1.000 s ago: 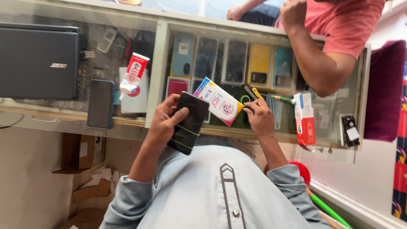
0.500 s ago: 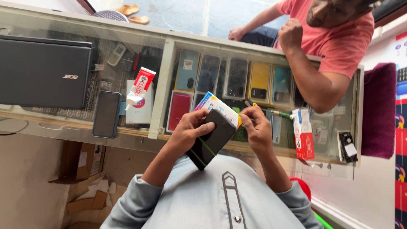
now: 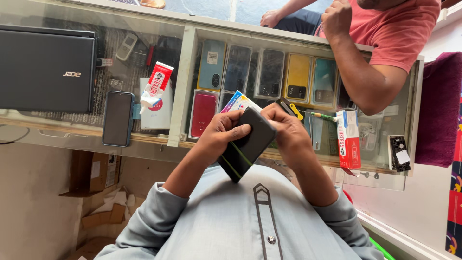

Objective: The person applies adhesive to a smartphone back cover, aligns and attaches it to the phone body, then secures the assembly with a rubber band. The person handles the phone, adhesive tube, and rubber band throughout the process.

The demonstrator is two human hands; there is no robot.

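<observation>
A black smartphone is held tilted in front of my chest, above the edge of a glass display counter. My left hand grips its left side with the thumb lying across its face. My right hand closes over its upper right end. Behind the hands a white printed packet lies on the glass, partly hidden. A yellow-handled tool pokes out just past my right hand.
On the counter are a closed black laptop, a dark phone, a red-and-white tube on a white box, a red-and-white box and a small black part. Phone cases lie under the glass. Another person's arm rests across the counter.
Both hands have drawn the phone closer to my chest and turned it more slantwise. My right hand has come off the counter tools and closed onto the phone's end.
</observation>
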